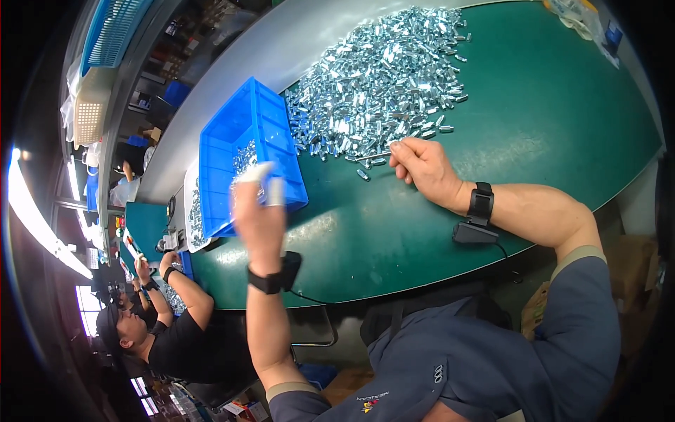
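Note:
A heap of small shiny metal fittings (380,77) is spread across the green table. My right hand (425,169) is closed in a pinch at the near edge of the heap, holding a thin metal rod (373,155) that points left. One loose metal fitting (363,174) lies just below the rod. Over the near side of a blue plastic bin (283,158) is my left hand (260,218), smeared by motion. White coverings show on some of its fingers; whether it holds anything cannot be made out. More small metal pieces (246,156) lie inside the bin.
Left of the bin stands a white tray (193,211) with metal pieces. A co-worker in black (169,337) sits farther left along the table, arms raised over a blue container. A clear plastic bag (587,21) lies at the far right. Cables hang from both my wristbands.

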A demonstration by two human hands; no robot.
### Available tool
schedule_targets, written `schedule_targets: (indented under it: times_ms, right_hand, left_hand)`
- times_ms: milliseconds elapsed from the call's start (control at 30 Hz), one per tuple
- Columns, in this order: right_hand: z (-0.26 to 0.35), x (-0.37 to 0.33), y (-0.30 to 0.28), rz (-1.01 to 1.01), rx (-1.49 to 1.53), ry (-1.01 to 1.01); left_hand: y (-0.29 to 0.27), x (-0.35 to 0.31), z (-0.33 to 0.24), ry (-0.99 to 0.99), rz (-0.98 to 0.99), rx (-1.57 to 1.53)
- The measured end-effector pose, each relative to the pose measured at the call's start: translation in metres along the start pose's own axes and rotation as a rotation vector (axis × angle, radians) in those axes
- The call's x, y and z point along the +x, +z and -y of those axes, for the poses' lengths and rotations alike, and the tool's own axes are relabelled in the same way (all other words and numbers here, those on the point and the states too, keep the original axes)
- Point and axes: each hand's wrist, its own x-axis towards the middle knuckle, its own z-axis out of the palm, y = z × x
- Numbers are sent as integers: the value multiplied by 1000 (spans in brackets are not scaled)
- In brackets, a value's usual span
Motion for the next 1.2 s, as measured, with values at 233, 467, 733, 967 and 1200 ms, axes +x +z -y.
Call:
schedule_targets:
  times_ms: [233, 467, 733, 967, 1200]
  right_hand:
    - [0, -3, 6, 3, -11, -18]
    - [-2, 0, 1, 157, -135, -15]
    - [-7, 3, 14, 184, -169, -76]
    - [-10, -3, 12, 206, -224, -29]
    - [-12, -1, 10, 313, -326, -98]
  left_hand:
    - [79, -29, -50, 85, 405, -194]
    - [81, -40, -43, -202, 374, -356]
    - [77, -50, -44, -9, 121, -452]
    - [73, -52, -50, 34, 145, -483]
    - [76, -55, -52, 37, 147, -550]
